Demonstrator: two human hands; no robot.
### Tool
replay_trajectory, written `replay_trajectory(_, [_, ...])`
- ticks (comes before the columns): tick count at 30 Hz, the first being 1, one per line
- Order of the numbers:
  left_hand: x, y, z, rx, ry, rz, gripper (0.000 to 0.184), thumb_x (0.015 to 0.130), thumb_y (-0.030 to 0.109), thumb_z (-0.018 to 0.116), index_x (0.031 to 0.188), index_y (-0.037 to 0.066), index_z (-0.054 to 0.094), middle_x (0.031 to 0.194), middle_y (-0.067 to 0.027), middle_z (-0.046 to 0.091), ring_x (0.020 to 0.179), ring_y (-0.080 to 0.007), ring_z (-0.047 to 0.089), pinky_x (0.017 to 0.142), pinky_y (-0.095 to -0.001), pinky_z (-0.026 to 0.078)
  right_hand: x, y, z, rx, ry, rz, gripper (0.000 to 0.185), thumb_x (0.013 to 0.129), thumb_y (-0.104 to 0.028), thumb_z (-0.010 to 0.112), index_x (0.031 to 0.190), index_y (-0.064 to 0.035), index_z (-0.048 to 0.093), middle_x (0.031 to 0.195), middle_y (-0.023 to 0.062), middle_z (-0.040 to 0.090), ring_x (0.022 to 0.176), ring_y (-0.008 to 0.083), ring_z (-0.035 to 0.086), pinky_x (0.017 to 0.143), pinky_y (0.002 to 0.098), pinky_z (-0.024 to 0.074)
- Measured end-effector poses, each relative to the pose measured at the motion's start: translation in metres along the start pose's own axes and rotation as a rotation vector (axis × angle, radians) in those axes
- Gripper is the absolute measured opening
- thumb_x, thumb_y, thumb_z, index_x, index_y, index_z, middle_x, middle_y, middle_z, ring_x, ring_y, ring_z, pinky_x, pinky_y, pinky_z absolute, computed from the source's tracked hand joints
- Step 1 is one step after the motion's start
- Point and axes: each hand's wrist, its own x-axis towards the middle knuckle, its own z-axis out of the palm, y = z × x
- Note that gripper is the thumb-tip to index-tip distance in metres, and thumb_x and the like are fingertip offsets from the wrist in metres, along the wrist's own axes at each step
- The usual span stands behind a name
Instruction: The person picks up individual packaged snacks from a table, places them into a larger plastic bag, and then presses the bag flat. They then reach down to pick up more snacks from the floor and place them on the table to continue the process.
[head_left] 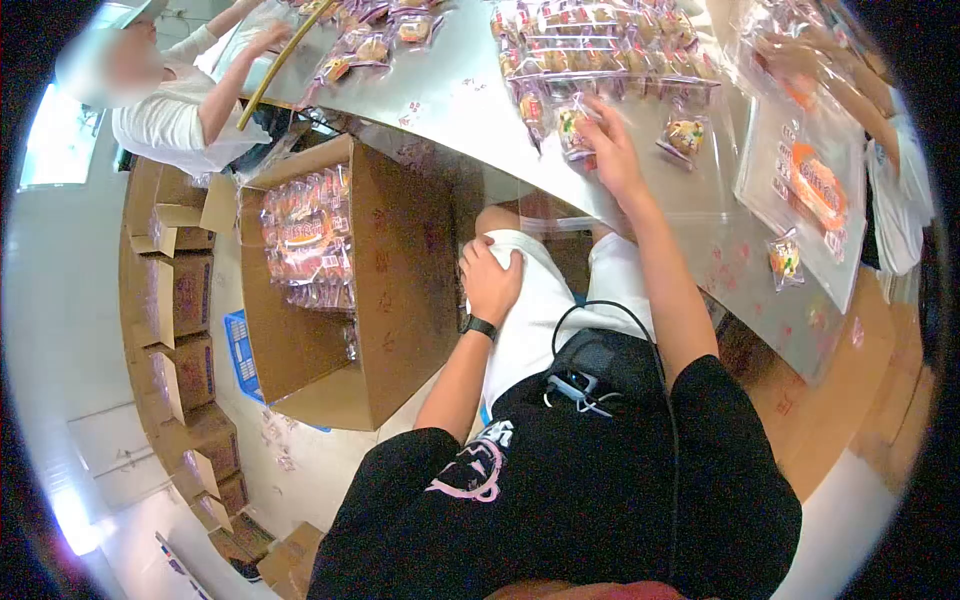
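My right hand [605, 150] is closed around a small clear-wrapped pastry [572, 128] at the front edge of the metal table [470, 110]. Just beyond it stand rows of the same wrapped pastries [600, 50], packed close together. One more wrapped pastry [684, 134] sits a little to the right of that hand, apart from it. My left hand [490, 280], with a dark band on the wrist, lies on my thigh with its fingers spread and nothing in them.
A tall open carton [395, 270] at my left holds bagged pastries [308, 240]; a blue crate [240, 355] is behind it. Printed plastic bags [805, 180] and a single pastry [785, 260] lie on the table's right side. Co-workers' arms reach in at both sides.
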Motion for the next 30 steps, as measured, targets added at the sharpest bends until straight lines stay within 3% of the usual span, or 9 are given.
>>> replay_trajectory(3, [0.006, 0.002, 0.003, 0.029, -0.018, -0.028, 0.057, 0.087, 0.042, 0.065, 0.123, -0.001, 0.052, 0.126, -0.0225, 0.055, 0.118, -0.0439, 0.052, 0.102, -0.0556, 0.043, 0.01, 0.01, -0.002, 0.076, 0.04, 0.035, 0.051, 0.103, -0.024, 0.063, 0.146, -0.0005, 0.052, 0.102, 0.0097, 0.071, 0.08, 0.013, 0.068, 0.066, 0.0268, 0.0562])
replay_trajectory(4, [0.008, 0.004, 0.005, 0.043, -0.031, -0.038, 0.058, 0.087, 0.042, 0.065, 0.123, -0.001, 0.052, 0.125, -0.0229, 0.054, 0.118, -0.0442, 0.052, 0.102, -0.0563, 0.043, 0.019, 0.014, -0.009, 0.051, -0.033, 0.084, 0.056, 0.1, -0.025, 0.067, 0.146, 0.0033, 0.051, 0.1, 0.0123, 0.073, 0.085, 0.0177, 0.069, 0.075, 0.0323, 0.0567])
replay_trajectory(7, [0.019, 0.006, 0.01, 0.124, -0.083, -0.037, 0.064, 0.084, 0.045, 0.067, 0.121, -0.005, 0.05, 0.124, -0.0253, 0.054, 0.117, -0.0452, 0.053, 0.098, -0.0575, 0.046, 0.013, 0.023, -0.001, -0.478, 0.163, -0.499, 0.06, 0.096, -0.024, 0.07, 0.143, 0.007, 0.051, 0.103, 0.0187, 0.073, 0.095, 0.0263, 0.07, 0.082, 0.0392, 0.0564])
replay_trajectory(8, [0.02, 0.007, 0.012, 0.147, -0.091, -0.045, 0.065, 0.084, 0.046, 0.068, 0.12, -0.005, 0.05, 0.124, -0.0262, 0.053, 0.117, -0.0455, 0.053, 0.096, -0.0577, 0.048, 0.009, 0.022, -0.001, -0.455, 0.036, -0.486, 0.069, 0.092, -0.028, 0.073, 0.145, 0.007, 0.048, 0.114, 0.0248, 0.07, 0.103, 0.036, 0.068, 0.091, 0.0464, 0.0532])
replay_trajectory(11, [0.03, 0.022, 0.014, 0.188, -0.095, -0.052, 0.068, 0.082, 0.047, 0.07, 0.119, -0.006, 0.049, 0.124, -0.0285, 0.052, 0.117, -0.0462, 0.054, 0.091, -0.058, 0.051, 0.011, 0.028, 0.001, -0.814, 0.042, -0.635, 0.072, 0.092, -0.032, 0.073, 0.148, 0.0053, 0.047, 0.121, 0.026, 0.068, 0.111, 0.0389, 0.065, 0.095, 0.0482, 0.05])
replay_trajectory(12, [0.031, 0.025, 0.015, 0.193, -0.094, -0.045, 0.068, 0.082, 0.046, 0.07, 0.119, -0.006, 0.049, 0.124, -0.0288, 0.052, 0.117, -0.0463, 0.055, 0.09, -0.0579, 0.052, 0.016, 0.026, 0.006, -0.867, 0.106, -0.702, 0.073, 0.093, -0.036, 0.072, 0.149, 0.0036, 0.048, 0.12, 0.0238, 0.069, 0.112, 0.0386, 0.064, 0.096, 0.0501, 0.0475])
replay_trajectory(21, [0.035, 0.028, 0.02, 0.243, -0.054, -0.052, 0.067, 0.082, 0.046, 0.071, 0.121, -0.004, 0.048, 0.121, -0.0272, 0.052, 0.116, -0.045, 0.055, 0.088, -0.0579, 0.052, 0.011, -0.004, 0.008, -0.759, 0.084, -0.759, 0.06, 0.081, -0.006, 0.081, 0.138, -0.0087, 0.063, 0.123, 0.0154, 0.071, 0.115, 0.0339, 0.063, 0.099, 0.0433, 0.0513])
replay_trajectory(24, [0.036, 0.026, 0.024, 0.243, -0.056, -0.053, 0.069, 0.083, 0.049, 0.071, 0.122, -0.003, 0.048, 0.121, -0.0264, 0.052, 0.116, -0.0445, 0.055, 0.088, -0.0582, 0.051, 0.014, 0.006, 0.011, -0.788, 0.031, -0.943, 0.055, 0.079, -0.001, 0.082, 0.131, -0.0078, 0.067, 0.122, 0.014, 0.072, 0.114, 0.033, 0.064, 0.099, 0.0418, 0.0528])
replay_trajectory(30, [0.04, 0.028, 0.015, 0.222, -0.121, -0.061, 0.085, 0.085, 0.056, 0.069, 0.139, -0.005, 0.044, 0.131, -0.0268, 0.052, 0.124, -0.0448, 0.053, 0.095, -0.0613, 0.049, 0.014, 0.013, 0.019, -0.727, 0.056, -0.886, 0.043, 0.079, 0.001, 0.081, 0.12, -0.0033, 0.068, 0.127, 0.0157, 0.068, 0.112, 0.0344, 0.065, 0.096, 0.0415, 0.0537])
